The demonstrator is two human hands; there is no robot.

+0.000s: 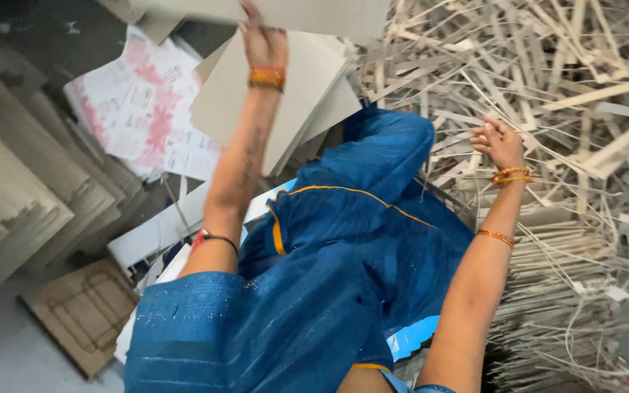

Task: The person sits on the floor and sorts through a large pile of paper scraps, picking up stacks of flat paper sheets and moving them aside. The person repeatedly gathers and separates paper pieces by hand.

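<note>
A heap of paper strips [547, 94] lay right of the blue-clad lap [343, 255]. Stacked boards [30, 182] stood left of it, loose sheets [285, 94] beyond it, a flattened carton [81, 313] at its near left.

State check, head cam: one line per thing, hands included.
left hand: raised, gripping a grey board sheet
right hand: fingers curled, resting on the cardboard strips, grip unclear
cardboard strips: loose, tangled heap
flat boards: stacked, edges stepped
printed sheet: lying flat, partly covered by boards
brown die-cut cardboard: flat on the floor

Blue garment, orange bangles
</note>
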